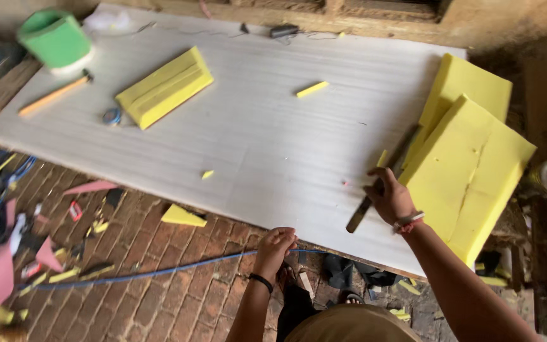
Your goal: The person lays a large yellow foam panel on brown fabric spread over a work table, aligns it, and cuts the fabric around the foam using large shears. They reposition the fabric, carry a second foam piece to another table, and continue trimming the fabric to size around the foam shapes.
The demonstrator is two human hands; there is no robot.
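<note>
The right grip (389, 195) is clenched around a long dark blade (382, 180), held slanting over the white surface (273, 145), its far end touching the stacked yellow foam slabs (470, 171) just to the right. The left grip (276, 246) is closed on the surface's near edge, beside a blue cable (159, 272) on the brick floor. Well beyond lie a yellow foam block (164, 87), a small foam strip (312, 89) and a green tub (55, 39).

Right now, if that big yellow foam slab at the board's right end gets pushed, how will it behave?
The foam slab probably is light and slides easily on the smooth white board. It overhangs the board's edge, so it could tip off. Likely soft, bending when lifted.
</note>
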